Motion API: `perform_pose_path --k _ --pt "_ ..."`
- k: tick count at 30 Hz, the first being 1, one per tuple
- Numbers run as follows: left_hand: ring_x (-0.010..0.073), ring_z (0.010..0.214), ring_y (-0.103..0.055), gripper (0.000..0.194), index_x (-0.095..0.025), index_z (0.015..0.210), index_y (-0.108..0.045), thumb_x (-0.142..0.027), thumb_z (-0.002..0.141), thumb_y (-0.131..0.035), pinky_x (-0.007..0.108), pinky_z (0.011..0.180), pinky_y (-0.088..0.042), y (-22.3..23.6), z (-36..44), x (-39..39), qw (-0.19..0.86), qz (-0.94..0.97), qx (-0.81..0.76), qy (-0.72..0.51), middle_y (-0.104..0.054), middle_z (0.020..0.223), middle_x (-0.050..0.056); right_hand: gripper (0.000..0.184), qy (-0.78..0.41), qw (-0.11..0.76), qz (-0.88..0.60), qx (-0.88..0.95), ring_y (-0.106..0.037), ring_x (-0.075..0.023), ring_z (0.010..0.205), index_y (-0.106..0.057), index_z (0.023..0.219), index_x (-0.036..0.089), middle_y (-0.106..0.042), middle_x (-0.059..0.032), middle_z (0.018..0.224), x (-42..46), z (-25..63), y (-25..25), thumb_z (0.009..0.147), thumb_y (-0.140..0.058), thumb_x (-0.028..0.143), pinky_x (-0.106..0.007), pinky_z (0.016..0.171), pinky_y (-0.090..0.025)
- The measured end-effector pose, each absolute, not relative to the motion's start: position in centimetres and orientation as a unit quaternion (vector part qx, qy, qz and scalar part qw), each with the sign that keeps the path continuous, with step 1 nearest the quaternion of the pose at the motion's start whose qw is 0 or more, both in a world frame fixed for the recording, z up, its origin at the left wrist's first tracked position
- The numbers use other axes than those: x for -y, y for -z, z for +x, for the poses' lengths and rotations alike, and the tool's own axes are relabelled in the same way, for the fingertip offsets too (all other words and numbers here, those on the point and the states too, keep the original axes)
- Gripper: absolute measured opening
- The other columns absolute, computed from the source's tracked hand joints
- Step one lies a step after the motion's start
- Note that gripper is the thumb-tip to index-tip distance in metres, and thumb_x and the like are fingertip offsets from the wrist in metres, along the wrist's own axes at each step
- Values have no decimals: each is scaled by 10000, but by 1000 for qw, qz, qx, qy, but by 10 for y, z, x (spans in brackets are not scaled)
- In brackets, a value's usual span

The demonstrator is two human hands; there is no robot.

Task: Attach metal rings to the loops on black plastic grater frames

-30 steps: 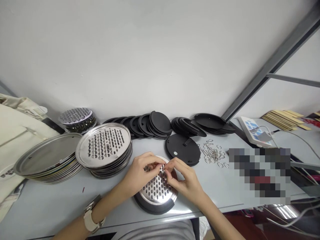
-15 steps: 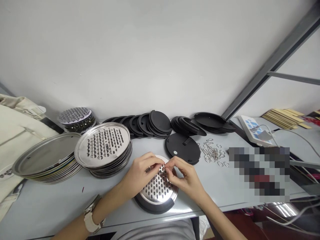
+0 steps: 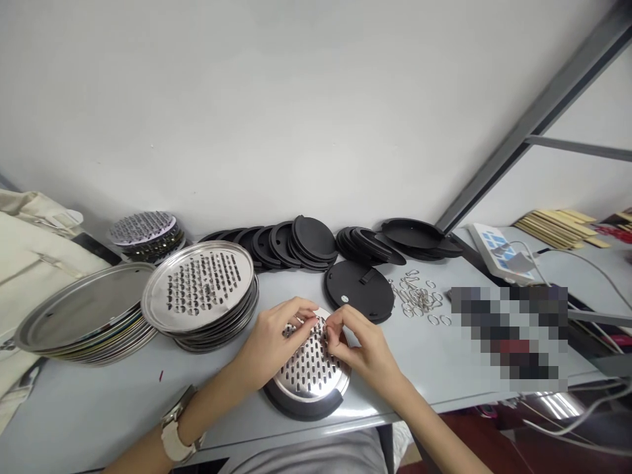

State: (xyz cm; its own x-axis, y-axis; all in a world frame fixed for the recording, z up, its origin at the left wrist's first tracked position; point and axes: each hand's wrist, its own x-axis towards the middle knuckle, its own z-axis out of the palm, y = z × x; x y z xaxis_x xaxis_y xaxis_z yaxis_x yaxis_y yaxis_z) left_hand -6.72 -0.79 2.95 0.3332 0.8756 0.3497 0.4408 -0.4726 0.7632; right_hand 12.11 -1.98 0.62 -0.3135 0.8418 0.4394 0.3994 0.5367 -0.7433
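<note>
Fingers (image 3: 302, 305) of left hand (image 3: 271, 339) and right hand (image 3: 366, 350) curl over far half of round perforated silver metal plate (image 3: 310, 368); whether gripping, I cannot tell.

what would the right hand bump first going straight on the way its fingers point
Probably the left hand: the right hand points toward it over the perforated metal disc, though depth is unclear.

No text, label, brand or number can be read here.
</note>
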Motion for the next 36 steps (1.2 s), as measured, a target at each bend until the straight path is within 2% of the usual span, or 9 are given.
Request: perform_pose_path --k 9,27,36 --pt "120 736 -640 104 -218 876 -646 -134 883 -585 201 715 -495 -29 -67 8 260 787 -395 -396 -672 802 -27 129 -246 417 -402 777 -502 -127 640 -520 846 211 -481 9 739 21 120 -4 855 -488 87 -231 572 -429" --pt "128 693 -664 132 -198 859 -654 -98 859 -569 203 673 -522 -21 -62 12 233 791 -373 -426 -700 782 2 130 -244 424 -415 767 -486 -124 632 -513 804 208 -476 13 727 23 115 -1 851 -504 88 -228 570 -404" --pt "162 880 -663 193 -187 1030 -621 -92 935 -482 261 845 -527 -11 -72 12 168 866 -294 -367 -690 935 48 108 -287 439 -442 728 -504 -131 652 -532 778 204 -509 11 713 24 114 -2 854 -529 127 -239 596 -404"
